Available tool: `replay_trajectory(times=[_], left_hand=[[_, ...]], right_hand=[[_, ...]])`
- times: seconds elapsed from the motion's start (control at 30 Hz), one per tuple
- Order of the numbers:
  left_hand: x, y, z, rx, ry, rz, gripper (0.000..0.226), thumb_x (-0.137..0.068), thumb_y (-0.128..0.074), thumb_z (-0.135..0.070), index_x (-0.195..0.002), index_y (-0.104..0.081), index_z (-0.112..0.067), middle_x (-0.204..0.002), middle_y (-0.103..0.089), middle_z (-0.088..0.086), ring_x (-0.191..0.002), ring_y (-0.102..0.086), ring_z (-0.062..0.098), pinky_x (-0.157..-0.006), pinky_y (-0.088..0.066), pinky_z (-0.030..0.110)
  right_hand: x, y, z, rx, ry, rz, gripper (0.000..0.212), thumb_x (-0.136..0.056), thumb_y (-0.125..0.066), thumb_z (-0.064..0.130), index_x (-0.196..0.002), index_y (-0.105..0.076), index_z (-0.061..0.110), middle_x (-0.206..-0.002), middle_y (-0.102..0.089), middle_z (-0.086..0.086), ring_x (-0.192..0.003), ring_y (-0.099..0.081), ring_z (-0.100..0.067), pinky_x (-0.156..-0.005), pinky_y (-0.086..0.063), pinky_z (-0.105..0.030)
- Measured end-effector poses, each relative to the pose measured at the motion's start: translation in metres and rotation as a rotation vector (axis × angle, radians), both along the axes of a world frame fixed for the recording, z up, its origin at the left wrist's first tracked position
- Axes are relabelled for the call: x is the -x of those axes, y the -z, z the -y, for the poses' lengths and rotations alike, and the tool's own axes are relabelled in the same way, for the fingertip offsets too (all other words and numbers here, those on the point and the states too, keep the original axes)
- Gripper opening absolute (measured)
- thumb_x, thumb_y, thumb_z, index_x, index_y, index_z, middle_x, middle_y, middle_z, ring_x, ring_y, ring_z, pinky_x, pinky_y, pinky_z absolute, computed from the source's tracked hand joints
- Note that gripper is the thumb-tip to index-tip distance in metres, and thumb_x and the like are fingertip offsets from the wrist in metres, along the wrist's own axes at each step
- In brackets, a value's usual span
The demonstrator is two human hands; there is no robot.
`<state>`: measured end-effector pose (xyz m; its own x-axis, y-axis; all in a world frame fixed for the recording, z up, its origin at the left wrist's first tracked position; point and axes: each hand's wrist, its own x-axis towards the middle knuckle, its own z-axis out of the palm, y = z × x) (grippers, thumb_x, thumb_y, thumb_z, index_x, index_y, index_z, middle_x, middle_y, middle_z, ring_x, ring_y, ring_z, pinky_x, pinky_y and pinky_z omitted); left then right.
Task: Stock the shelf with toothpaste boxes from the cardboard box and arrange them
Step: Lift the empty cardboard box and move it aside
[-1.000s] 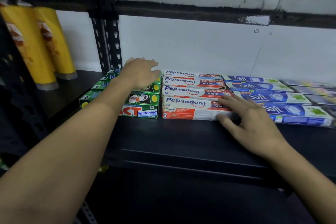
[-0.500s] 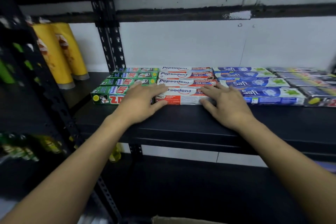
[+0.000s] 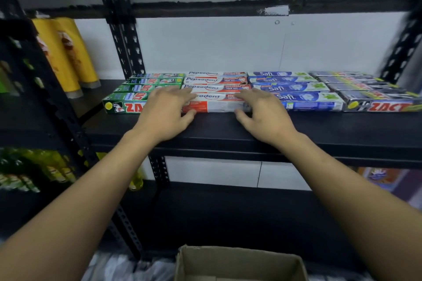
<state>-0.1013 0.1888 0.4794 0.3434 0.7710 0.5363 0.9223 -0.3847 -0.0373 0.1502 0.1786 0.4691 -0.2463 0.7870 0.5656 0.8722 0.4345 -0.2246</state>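
Four rows of toothpaste boxes lie on the black shelf point(image 3: 228, 131): green Zact boxes point(image 3: 124, 104), red-and-white Pepsodent boxes point(image 3: 214, 80), blue Safi boxes point(image 3: 303, 98) and grey Zact boxes point(image 3: 383, 105). My left hand point(image 3: 163, 116) grips the left end of the front Pepsodent box point(image 3: 214, 105), fingers on top and thumb on its front face, and it also covers part of the front green box. My right hand point(image 3: 265, 115) grips the same box's right end in the same way. An open cardboard box point(image 3: 239, 262) sits at the bottom, its inside mostly out of frame.
Two tall yellow tubes point(image 3: 66, 52) stand on the neighbouring shelf at left, behind a black perforated upright point(image 3: 123, 36). Green and yellow packs point(image 3: 27, 171) fill the lower left shelf. A dark lower shelf point(image 3: 228, 210) lies below, with colourful packs point(image 3: 383, 178) at right.
My left hand came forward from the back green boxes to the front Pepsodent box's left end. The right hand slid left on that box. The view pulled back, and the cardboard box appeared.
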Motion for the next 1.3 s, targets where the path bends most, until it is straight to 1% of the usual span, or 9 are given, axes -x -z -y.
replay_trajectory(times=[0.17, 0.43, 0.53, 0.7, 0.77, 0.83, 0.97, 1.1, 1.3], left_hand=[[-0.018, 0.004, 0.054, -0.073, 0.11, 0.076, 0.047, -0.089, -0.051, -0.045, -0.13, -0.061, -0.025, -0.122, -0.067, 0.0, -0.115, -0.057, 0.025, -0.099, -0.042, 0.046], [-0.03, 0.097, 0.121, -0.137, 0.228, 0.067, 0.03, -0.092, -0.054, -0.033, -0.114, -0.069, -0.019, -0.093, -0.068, -0.007, -0.087, -0.06, 0.02, -0.076, -0.045, 0.038], [-0.025, 0.16, 0.12, 0.034, 0.209, 0.003, 0.035, -0.091, -0.051, -0.034, -0.117, -0.068, -0.017, -0.097, -0.069, -0.003, -0.089, -0.063, 0.023, -0.077, -0.048, 0.038], [0.0, 0.295, 0.118, 0.577, 0.003, -0.04, 0.053, -0.092, -0.054, -0.042, -0.139, -0.051, -0.018, -0.126, -0.059, 0.005, -0.108, -0.06, 0.028, -0.082, -0.051, 0.04], [0.009, 0.342, 0.132, 0.787, -0.099, -0.013, 0.063, -0.091, -0.061, -0.037, -0.147, -0.04, -0.018, -0.136, -0.051, 0.008, -0.116, -0.055, 0.031, -0.089, -0.049, 0.041], [0.016, 0.38, 0.151, 0.912, -0.168, 0.078, 0.075, -0.088, -0.066, -0.032, -0.153, -0.032, -0.016, -0.139, -0.047, 0.015, -0.119, -0.053, 0.037, -0.093, -0.047, 0.039], [0.025, 0.427, 0.196, 1.014, -0.395, 0.315, 0.088, -0.082, -0.074, -0.024, -0.155, -0.026, -0.014, -0.149, -0.034, 0.019, -0.129, -0.044, 0.039, -0.102, -0.041, 0.04], [0.029, 0.444, 0.225, 1.116, -0.491, 0.562, 0.086, -0.068, -0.058, -0.036, -0.149, -0.038, -0.017, -0.133, -0.059, 0.019, -0.117, -0.057, 0.04, -0.09, -0.048, 0.04], [0.029, 0.447, 0.228, 1.163, -0.452, 0.451, 0.086, -0.076, -0.055, -0.038, -0.156, -0.022, -0.031, -0.132, -0.062, 0.011, -0.115, -0.059, 0.037, -0.077, -0.036, 0.026]], right_hand=[[0.0, 0.001, 0.062, -0.033, -0.04, -0.095, 0.051, -0.089, -0.056, 0.04, -0.138, -0.053, 0.025, -0.135, -0.06, -0.001, -0.125, -0.055, -0.023, -0.1, -0.047, -0.039], [-0.022, 0.096, 0.131, -0.006, -0.049, -0.086, 0.036, -0.091, -0.058, 0.032, -0.126, -0.063, 0.022, -0.116, -0.069, 0.007, -0.107, -0.062, -0.018, -0.089, -0.051, -0.036], [-0.04, 0.162, 0.131, 0.199, 0.018, -0.052, 0.039, -0.092, -0.059, 0.031, -0.13, -0.06, 0.023, -0.117, -0.069, 0.004, -0.109, -0.06, -0.019, -0.085, -0.048, -0.032], [-0.083, 0.278, 0.138, 0.644, 0.139, 0.045, 0.054, -0.093, -0.059, 0.032, -0.145, -0.045, 0.022, -0.136, -0.059, -0.003, -0.12, -0.055, -0.024, -0.087, -0.049, -0.034], [-0.101, 0.315, 0.149, 0.81, 0.204, 0.024, 0.063, -0.092, -0.061, 0.03, -0.149, -0.036, 0.022, -0.133, -0.059, -0.009, -0.113, -0.058, -0.029, -0.076, -0.048, -0.032], [-0.116, 0.347, 0.164, 0.899, 0.265, -0.02, 0.072, -0.09, -0.063, 0.031, -0.153, -0.028, 0.02, -0.137, -0.055, -0.013, -0.115, -0.056, -0.034, -0.08, -0.051, -0.036], [-0.136, 0.395, 0.195, 0.985, 0.358, -0.145, 0.072, -0.094, -0.058, 0.018, -0.155, -0.019, 0.011, -0.135, -0.054, -0.019, -0.11, -0.057, -0.041, -0.081, -0.046, -0.037], [-0.159, 0.421, 0.22, 1.191, 0.412, -0.189, 0.073, -0.097, -0.055, 0.02, -0.156, -0.012, 0.018, -0.133, -0.056, -0.02, -0.108, -0.059, -0.041, -0.084, -0.048, -0.042], [-0.162, 0.432, 0.23, 1.196, 0.381, -0.122, 0.079, -0.094, -0.053, 0.017, -0.155, -0.005, 0.031, -0.104, -0.065, -0.017, -0.074, -0.056, -0.032, -0.064, -0.041, -0.035]])
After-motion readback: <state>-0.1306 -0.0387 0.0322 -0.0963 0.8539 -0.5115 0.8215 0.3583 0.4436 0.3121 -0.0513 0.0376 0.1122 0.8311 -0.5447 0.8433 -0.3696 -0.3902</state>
